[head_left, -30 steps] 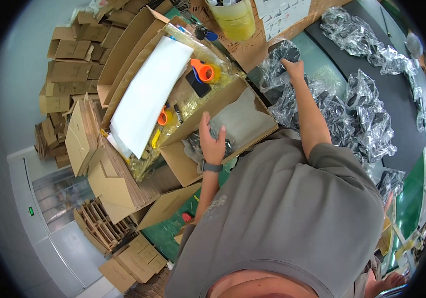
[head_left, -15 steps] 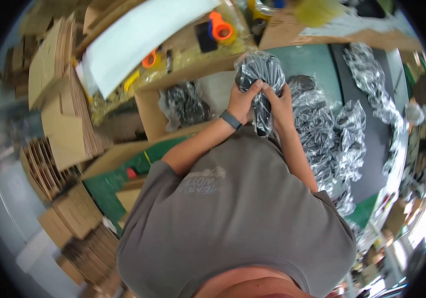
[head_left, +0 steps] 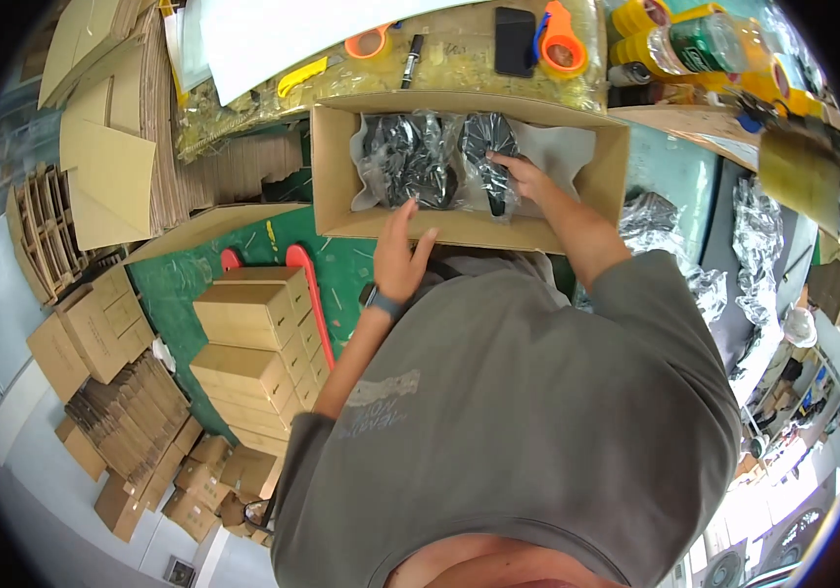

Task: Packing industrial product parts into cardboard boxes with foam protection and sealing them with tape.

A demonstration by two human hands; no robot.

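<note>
A long open cardboard box (head_left: pixel 469 233) lies in front of me, lined with white sheeting. My right hand (head_left: pixel 526 176) reaches over its near wall and grips a black item in a clear plastic bag (head_left: pixel 488 137), broad at the far end and narrow like a handle toward me. What kind of item it is, I cannot tell. To its left in the box lie several more bagged black items (head_left: pixel 405 162), packed together. My left hand (head_left: pixel 402 257) is open at the box's near wall, fingers stretched out, holding nothing.
Beyond the box, a taped worktop bears orange tape dispensers (head_left: pixel 564 51), a black phone (head_left: pixel 515 44), a marker (head_left: pixel 412 61) and a yellow cutter (head_left: pixel 304 74). More bagged items (head_left: pixel 655 225) lie at right. Cartons (head_left: pixel 248 314) are stacked at left beside flattened cardboard (head_left: pixel 150 137).
The bagged black item went from both hands, held up in front of me, down into the box. My left hand has let go and moved left and nearer. My view has turned rightward.
</note>
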